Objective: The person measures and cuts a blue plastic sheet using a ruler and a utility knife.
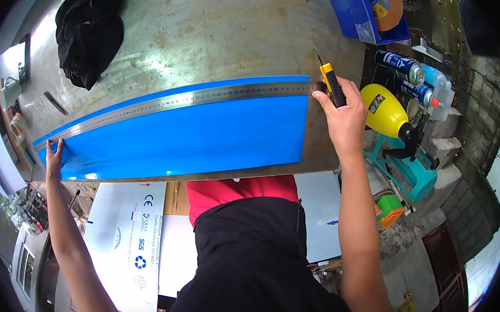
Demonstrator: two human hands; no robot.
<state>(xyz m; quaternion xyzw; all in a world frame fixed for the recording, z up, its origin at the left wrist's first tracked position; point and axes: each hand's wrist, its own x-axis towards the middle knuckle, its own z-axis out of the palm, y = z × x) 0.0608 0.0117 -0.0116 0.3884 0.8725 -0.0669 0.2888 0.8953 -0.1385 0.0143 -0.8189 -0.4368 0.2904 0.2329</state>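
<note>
A long blue sheet (205, 127) lies across the near part of the metal table, with a long steel ruler (208, 97) laid along it close to its far edge. My left hand (55, 158) rests at the left end of the ruler, fingers apart and pressed down on it. In my right hand (346, 113) is a yellow and black utility knife (332, 83), its blade pointing up and away from me. The right thumb is right at the ruler's right end, past the sheet's right edge.
A bunched black cloth (90, 32) and a thin dark strip (56, 103) lie on the metal table (212, 26). At the right stand a blue bin (361, 16), spray cans (400, 66), a yellow spray bottle (385, 110) and a teal stool (419, 176). White printed panels (120, 234) are below the table edge.
</note>
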